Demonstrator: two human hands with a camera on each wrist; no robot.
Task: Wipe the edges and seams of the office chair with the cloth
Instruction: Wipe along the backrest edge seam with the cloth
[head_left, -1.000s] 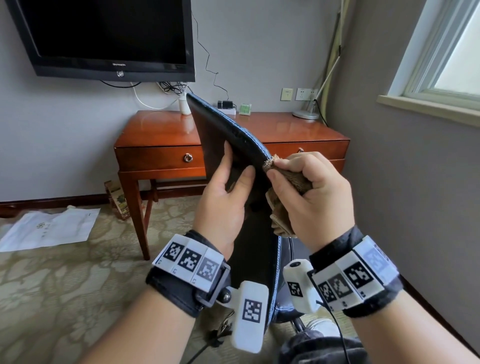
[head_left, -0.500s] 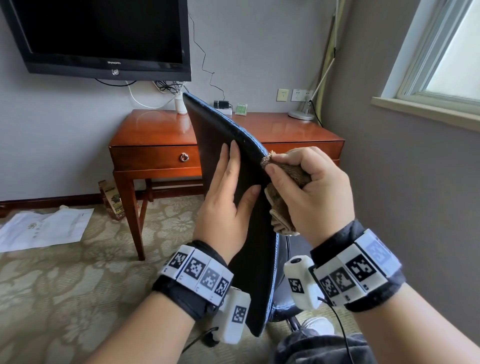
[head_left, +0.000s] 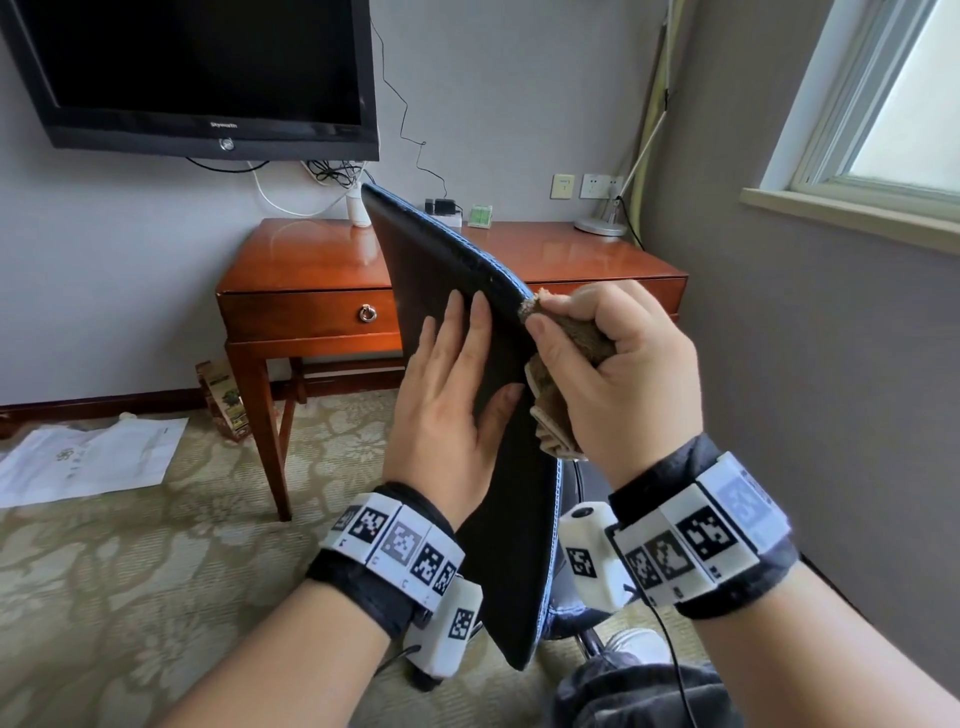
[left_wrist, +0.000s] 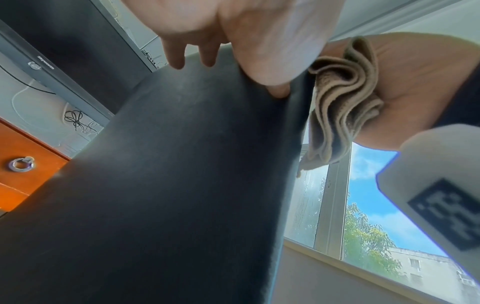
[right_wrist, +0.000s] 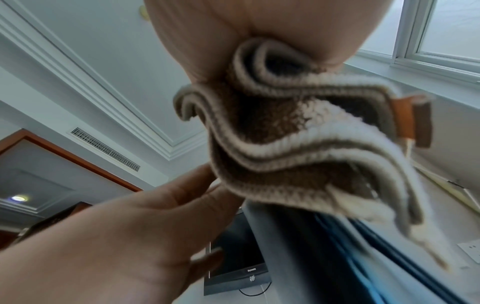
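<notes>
Right grip (head_left: 618, 374) clenched round cloth (head_left: 576, 332) at chair back (head_left: 498, 467) edge, left grip (head_left: 447, 405) flat, desk (head_left: 311, 291) behind.

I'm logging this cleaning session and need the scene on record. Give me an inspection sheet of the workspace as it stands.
Surface: patterned carpet; wooden desk against the wall.
Job's things: chair back, dark with a blue-stitched edge, upright and side-on; brown cloth bunched against its edge.
Clutter: papers on the carpet; a small box by the desk leg.
Grips: left hand flat on the chair back, fingers straight; right hand curled round the cloth.
Cables: tangle under the television; a lead running up the wall.
Surroundings: window to the right; wall sockets; lamp base.
</notes>
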